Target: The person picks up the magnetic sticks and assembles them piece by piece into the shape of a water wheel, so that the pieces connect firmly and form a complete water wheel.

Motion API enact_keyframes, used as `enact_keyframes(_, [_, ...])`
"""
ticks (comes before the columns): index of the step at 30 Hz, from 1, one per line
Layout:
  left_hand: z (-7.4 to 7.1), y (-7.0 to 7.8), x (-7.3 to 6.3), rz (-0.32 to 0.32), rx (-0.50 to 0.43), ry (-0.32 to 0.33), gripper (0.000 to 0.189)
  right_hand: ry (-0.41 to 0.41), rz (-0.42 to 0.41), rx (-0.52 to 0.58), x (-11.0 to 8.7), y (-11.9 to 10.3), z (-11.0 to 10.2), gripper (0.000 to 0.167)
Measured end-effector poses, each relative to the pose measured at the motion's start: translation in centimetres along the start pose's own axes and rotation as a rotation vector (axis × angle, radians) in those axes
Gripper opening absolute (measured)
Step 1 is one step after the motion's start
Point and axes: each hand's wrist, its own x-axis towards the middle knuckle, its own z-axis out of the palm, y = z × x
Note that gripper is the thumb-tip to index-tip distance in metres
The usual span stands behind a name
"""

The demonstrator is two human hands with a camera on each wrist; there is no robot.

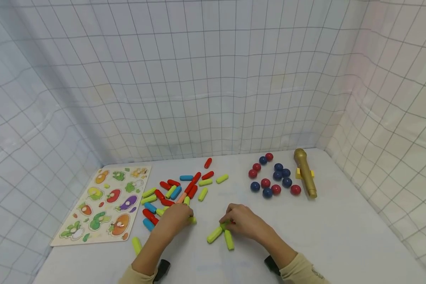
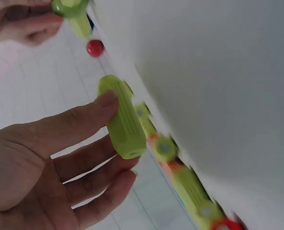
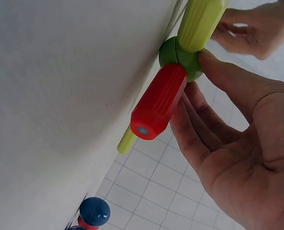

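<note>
My left hand (image 1: 175, 219) pinches a lime-green ribbed rod (image 2: 125, 125) between thumb and fingers, beside the pile of coloured rods. To its right, my right hand (image 1: 245, 221) grips a green ball (image 3: 194, 67) with thumb and fingers. Against that ball sit a red rod (image 3: 159, 103) and a lime-green rod (image 3: 202, 24), as the right wrist view shows. From the head, two lime-green rods, one pointing left (image 1: 214, 235) and one toward me (image 1: 229, 240), spread from the ball, which the fingers partly cover.
Red rods (image 1: 189, 187), blue rods (image 1: 176, 192) and more lime-green ones lie scattered at centre left. A vegetable puzzle board (image 1: 142, 173) is at far left. Several red balls (image 1: 296, 189) and dark blue balls (image 1: 255, 186) lie back right, beside a gold microphone-shaped object (image 1: 306, 173).
</note>
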Motion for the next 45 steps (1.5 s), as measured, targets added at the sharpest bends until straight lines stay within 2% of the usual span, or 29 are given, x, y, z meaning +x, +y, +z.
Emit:
enact_keyframes(5, [0.4, 2.3, 1.2, 0.140, 0.046, 0.029, 0.016, 0.011, -0.015, -0.003, 0.1, -0.2, -0.1, 0.021])
enact_keyframes(10, [0.6, 3.5, 1.4, 0.198, 0.030, 0.011, 0.012, 0.016, -0.029, -0.008, 0.3, -0.4, 0.0, 0.020])
enact_keyframes(17, [0.8, 4.0, 1.0, 0.203, -0.035, -0.024, 0.014, 0.027, -0.037, -0.025, 0.4, -0.5, 0.1, 0.020])
enact_keyframes(24, [0.9, 4.5, 0.9, 0.186, -0.016, -0.022, 0.012, 0.055, -0.034, -0.041, 0.6, -0.6, 0.1, 0.019])
enact_keyframes(28, [0.8, 4.5, 1.0, 0.177, -0.038, -0.058, 0.014, 0.036, -0.011, -0.039, 0.7, -0.7, 0.0, 0.020])
enact_keyframes(33, [-0.1, 3.3, 1.5, 0.136, -0.196, -0.138, 0.024, 0.031, 0.021, -0.025, 0.5, -0.6, -0.1, 0.019])
enact_keyframes(36, [-0.6, 2.2, 2.1, 0.077, -0.256, -0.105, 0.025, 0.044, 0.037, -0.021, 0.3, -0.4, -0.1, 0.016])
enact_keyframes(40, [-1.1, 0.7, 2.9, -0.078, -0.228, -0.013, 0.022, 0.048, 0.030, -0.037, 0.1, -0.3, -0.2, 0.016])
enact_keyframes(42, [-1.3, 0.0, 3.1, -0.153, -0.211, 0.002, 0.023, 0.044, 0.023, -0.044, 0.1, -0.4, -0.1, 0.016])
enact_keyframes(45, [-0.9, -0.8, 3.6, -0.225, -0.183, -0.013, 0.028, 0.030, 0.029, -0.039, 0.0, -0.5, 0.1, 0.016])
